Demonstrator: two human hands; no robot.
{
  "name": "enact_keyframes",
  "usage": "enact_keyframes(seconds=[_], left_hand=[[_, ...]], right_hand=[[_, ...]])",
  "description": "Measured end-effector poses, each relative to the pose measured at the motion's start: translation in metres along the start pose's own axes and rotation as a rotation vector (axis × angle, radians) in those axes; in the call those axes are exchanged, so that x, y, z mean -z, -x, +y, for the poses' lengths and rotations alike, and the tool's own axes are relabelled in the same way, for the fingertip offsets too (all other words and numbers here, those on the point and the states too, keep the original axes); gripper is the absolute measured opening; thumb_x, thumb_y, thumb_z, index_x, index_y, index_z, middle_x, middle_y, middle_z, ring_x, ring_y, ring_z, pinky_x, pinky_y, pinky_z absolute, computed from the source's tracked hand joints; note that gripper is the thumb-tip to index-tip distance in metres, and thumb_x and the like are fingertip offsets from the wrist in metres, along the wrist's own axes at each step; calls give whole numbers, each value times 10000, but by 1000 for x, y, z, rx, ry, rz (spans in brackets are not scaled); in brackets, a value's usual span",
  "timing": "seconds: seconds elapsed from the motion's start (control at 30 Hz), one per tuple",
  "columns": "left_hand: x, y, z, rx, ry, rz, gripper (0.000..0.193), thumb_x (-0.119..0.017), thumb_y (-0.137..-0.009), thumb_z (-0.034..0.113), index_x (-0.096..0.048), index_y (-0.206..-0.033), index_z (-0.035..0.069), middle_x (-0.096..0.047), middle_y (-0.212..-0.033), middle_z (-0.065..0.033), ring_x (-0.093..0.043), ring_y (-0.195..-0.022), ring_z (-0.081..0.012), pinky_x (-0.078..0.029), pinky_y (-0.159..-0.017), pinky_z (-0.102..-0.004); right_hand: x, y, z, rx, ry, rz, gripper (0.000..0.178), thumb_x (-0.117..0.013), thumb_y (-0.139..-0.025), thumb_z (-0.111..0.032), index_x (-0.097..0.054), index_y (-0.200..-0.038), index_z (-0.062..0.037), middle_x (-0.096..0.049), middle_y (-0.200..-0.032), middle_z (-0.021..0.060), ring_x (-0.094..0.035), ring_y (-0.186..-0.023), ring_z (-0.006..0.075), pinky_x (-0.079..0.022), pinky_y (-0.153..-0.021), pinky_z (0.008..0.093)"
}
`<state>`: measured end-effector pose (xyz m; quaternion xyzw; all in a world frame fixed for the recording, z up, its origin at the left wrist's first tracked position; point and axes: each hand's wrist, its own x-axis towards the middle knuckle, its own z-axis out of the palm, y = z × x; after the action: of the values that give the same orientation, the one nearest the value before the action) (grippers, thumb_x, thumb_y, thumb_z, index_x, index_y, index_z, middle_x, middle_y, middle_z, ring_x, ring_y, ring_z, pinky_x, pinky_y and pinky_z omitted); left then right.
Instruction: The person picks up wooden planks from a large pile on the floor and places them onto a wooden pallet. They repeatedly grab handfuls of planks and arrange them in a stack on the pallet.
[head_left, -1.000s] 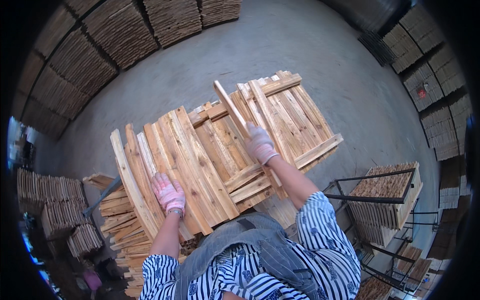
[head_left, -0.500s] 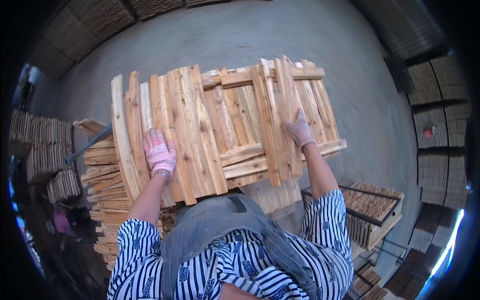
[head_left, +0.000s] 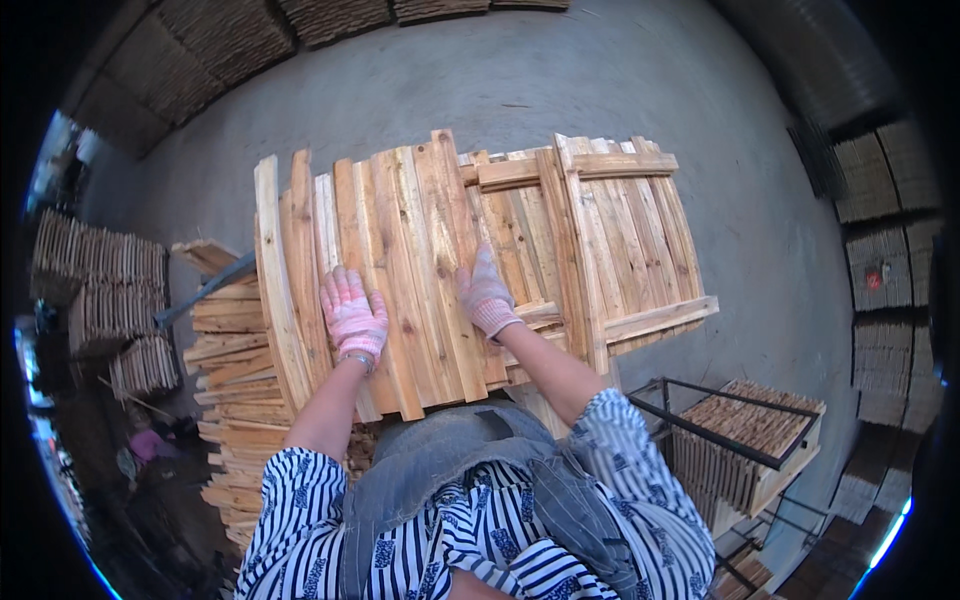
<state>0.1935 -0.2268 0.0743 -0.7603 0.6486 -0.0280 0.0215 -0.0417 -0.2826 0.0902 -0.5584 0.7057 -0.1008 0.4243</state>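
Side by side across the top of a wood stack lies a row of pale wooden slats (head_left: 403, 220). My left hand (head_left: 356, 314), in a pink-and-white knit glove, rests flat on the row with its fingers stretched out. In a greyish glove, my right hand (head_left: 487, 296) presses at the row's right-hand slat (head_left: 455, 225), thumb on its face and fingers extended along its side. Farther right, a pair of upright slats (head_left: 582, 250) lies across a far crosspiece (head_left: 530, 172) and a near crosspiece (head_left: 660, 319). More slats (head_left: 640, 235) show beneath these crosspieces.
Rough boards (head_left: 235, 390) jut from the stack's left side, beside a grey metal bar (head_left: 205, 288). At the lower right stands a black-framed rack (head_left: 745, 415) holding wood pieces. Bundled slats (head_left: 100, 285) line the left; more stacks (head_left: 880, 270) stand right. A person (head_left: 150, 445) is at lower left.
My right hand has moved left, from the slats on the right to the row's edge, and a slat now lies against that edge. My left hand stays flat on the row. The view has shifted slightly.
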Motion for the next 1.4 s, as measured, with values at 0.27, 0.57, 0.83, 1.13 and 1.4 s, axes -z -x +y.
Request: enact_keyframes(seconds=[0.27, 0.57, 0.83, 1.13, 1.4], left_hand=[[0, 3, -5, 27, -19, -7, 675, -382, -976, 410, -323, -1505, -4, -196, -1627, -179, -115, -1515, -349, -39, -1239, -460], [8, -2, -1, 14, -14, -13, 685, -393, -965, 411, -319, -1509, 0, -218, -1621, -176, -131, -1516, -335, -38, -1241, -458], [10, -2, -3, 19, -2, 9, 680, -417, -956, 416, -353, -1493, 4, -240, -1613, -178, -151, -1511, -338, -51, -1240, -459], [14, 0, 1, 37, 43, -28, 681, -441, -949, 419, -359, -1488, 11, -255, -1604, -183, -171, -1503, -346, -58, -1240, -459], [17, 2, -2, 55, 53, -40, 695, -452, -933, 430, -369, -1481, 11, -288, -1588, -192, -209, -1493, -359, -108, -1235, -461]], right_hand=[[102, -5, 53, 236, 272, 548, 859, -645, -881, -508, -332, -1489, 13, -415, -1493, 244, -382, -1405, 379, -360, -1134, 432], [159, -9, 116, -237, 243, 229, 952, -635, -848, -604, -288, -1523, -29, -511, -1400, 294, -534, -1281, 397, -442, -1057, 435], [118, -28, 127, 27, 190, 299, 860, -694, -829, -522, -416, -1391, 66, -622, -1230, 297, -607, -1155, 421, -462, -1020, 430], [88, -26, 57, 41, -88, 152, 785, -546, -950, -469, -306, -1476, 63, -497, -1356, 359, -488, -1291, 452, -410, -1069, 431], [43, -31, 28, 139, 65, -1, 832, -424, -1004, -518, -208, -1511, 106, -285, -1540, 333, -278, -1455, 414, -244, -1190, 379]])
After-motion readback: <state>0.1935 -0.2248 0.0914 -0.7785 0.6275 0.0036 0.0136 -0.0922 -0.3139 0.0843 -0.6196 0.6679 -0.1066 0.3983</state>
